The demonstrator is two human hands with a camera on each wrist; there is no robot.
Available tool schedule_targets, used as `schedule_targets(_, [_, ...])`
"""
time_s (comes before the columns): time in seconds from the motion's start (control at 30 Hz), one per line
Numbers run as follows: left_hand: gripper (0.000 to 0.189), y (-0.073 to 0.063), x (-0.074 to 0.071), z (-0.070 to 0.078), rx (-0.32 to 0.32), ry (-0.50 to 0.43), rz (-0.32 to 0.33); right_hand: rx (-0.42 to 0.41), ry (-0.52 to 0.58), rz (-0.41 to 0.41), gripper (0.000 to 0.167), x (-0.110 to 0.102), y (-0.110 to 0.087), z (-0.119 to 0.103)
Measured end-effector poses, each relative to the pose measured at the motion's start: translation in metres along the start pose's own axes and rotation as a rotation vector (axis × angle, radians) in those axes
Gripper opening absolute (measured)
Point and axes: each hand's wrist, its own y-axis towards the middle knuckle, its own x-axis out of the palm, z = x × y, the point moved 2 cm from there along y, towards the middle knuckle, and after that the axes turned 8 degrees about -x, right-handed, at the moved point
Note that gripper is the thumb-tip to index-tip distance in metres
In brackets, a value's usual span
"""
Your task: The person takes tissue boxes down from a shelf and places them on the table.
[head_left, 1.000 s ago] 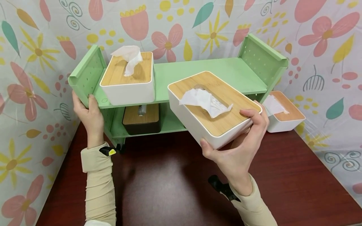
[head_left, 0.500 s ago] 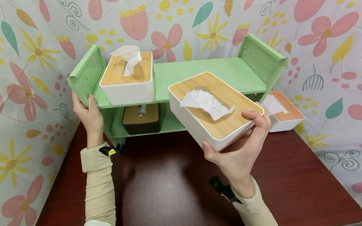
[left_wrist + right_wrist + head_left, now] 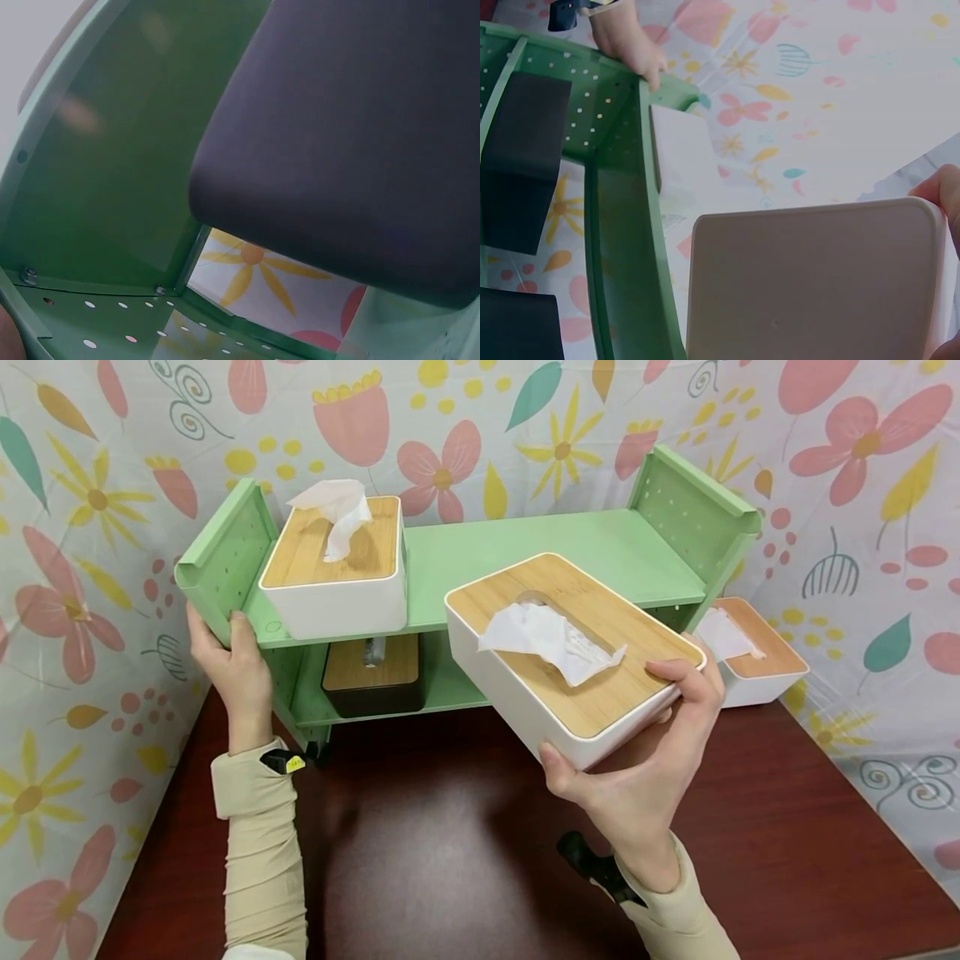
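Just to the three o'clock side of the head view's centre, a white rectangular tissue box with a pale wooden lid (image 3: pixel 600 702) is slanting diagonally in the air, above the dark red wooden bench (image 3: pixel 442 860). The right hand (image 3: pixel 645 793) is holding it from its four o'clock end; this grip is spanning the corner, fingertips pressing the lid and the thumb pressing the near wall. A white paper tissue (image 3: pixel 551 639) is sticking out of the slot.

At nine o'clock, the left hand (image 3: pixel 240 672) is gripping a two-tier, pale green, perforated shelf unit (image 3: pixel 517 543); that grip is curling round the end panel's edge, thumb inside.

At ten o'clock, a second white tissue box (image 3: pixel 345 606), also wood-topped, is standing on the upper tier. Below it, a black tissue box with a brown wooden lid (image 3: pixel 375 697) is resting on the lower tier; the right wrist view is showing another dark box (image 3: pixel 517 322) there. At three o'clock, a white tissue box with a reddish-brown wooden lid (image 3: pixel 772 652) is sitting on the bench.
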Motion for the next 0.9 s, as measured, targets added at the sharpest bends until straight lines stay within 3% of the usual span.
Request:
schedule_targets(0.37, [0.042, -0.0006, -0.0001, 0.0019, -0.002, 0.005, 0.006, 0.013, 0.084, 0.012, 0.089, -0.0027, -0.0022, -0.0027])
schedule_targets(0.9, [0.042, -0.0003, -0.0008, -0.0009, 0.010, -0.004, -0.005, 0.015, 0.114, 0.015, 0.087, -0.0089, -0.0054, -0.0037])
